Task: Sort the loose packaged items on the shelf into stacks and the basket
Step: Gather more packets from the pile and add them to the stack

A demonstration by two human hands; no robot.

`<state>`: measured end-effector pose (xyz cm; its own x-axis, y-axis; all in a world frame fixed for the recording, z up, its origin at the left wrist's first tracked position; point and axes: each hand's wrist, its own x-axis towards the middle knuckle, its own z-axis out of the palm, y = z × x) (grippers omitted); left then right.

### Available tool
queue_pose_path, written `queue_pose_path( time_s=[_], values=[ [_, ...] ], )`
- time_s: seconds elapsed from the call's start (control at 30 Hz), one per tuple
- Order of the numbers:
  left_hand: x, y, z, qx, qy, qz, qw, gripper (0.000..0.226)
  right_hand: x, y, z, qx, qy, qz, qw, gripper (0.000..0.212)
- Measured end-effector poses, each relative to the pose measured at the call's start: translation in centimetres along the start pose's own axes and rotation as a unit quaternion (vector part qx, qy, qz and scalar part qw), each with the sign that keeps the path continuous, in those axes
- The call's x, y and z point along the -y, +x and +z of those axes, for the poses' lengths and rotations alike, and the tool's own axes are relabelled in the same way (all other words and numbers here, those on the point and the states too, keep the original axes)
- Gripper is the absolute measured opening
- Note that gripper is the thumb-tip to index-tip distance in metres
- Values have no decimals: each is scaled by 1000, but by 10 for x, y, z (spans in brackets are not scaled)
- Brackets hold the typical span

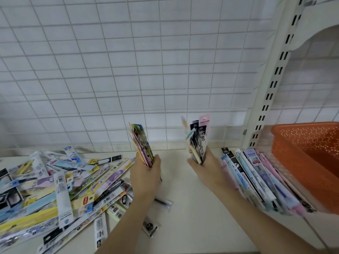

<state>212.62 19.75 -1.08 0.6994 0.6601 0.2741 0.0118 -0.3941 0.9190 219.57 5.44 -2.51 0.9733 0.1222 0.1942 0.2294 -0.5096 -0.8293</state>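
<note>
My left hand (145,173) grips an upright bundle of colourful packets (141,142) above the middle of the shelf. My right hand (206,166) grips a second upright bundle of pink, black and white packets (199,138), a little to the right. A large loose pile of long packaged items (55,184) covers the shelf's left side. A tidy stack of packets (256,178) lies flat at the right, beside the orange basket (300,154). Two small packets (161,204) lie under my left forearm.
A cream shelf board (192,208) carries everything. Behind it stands a white wire grid panel (146,70) over tiled wall. A slotted metal upright (271,85) rises at the right, just behind the basket.
</note>
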Motion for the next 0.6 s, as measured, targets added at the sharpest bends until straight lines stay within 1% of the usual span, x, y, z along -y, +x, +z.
queue_pose_path(
  time_s=[0.1,0.13,0.23,0.33,0.4,0.5,0.6],
  values=[
    [-1,1,-3,12,22,6,1000,34,5,0,-2,-15,10,27,999,13],
    [-2,2,-4,16,37,9,999,37,8,-1,-6,-9,-3,35,999,14],
    [-6,6,-6,34,79,11,996,42,13,-4,-22,31,-68,21,997,26],
    [-12,8,-3,93,112,0,989,40,13,-5,-35,67,-124,55,989,23],
    [-17,5,3,148,130,-4,980,36,14,-4,-50,61,-164,74,982,19],
    [-25,-5,16,210,138,-11,968,31,12,-5,-80,63,-262,99,958,21],
    [-31,-14,32,248,150,-27,957,30,2,-8,-111,95,-266,155,947,29]
  ],
)
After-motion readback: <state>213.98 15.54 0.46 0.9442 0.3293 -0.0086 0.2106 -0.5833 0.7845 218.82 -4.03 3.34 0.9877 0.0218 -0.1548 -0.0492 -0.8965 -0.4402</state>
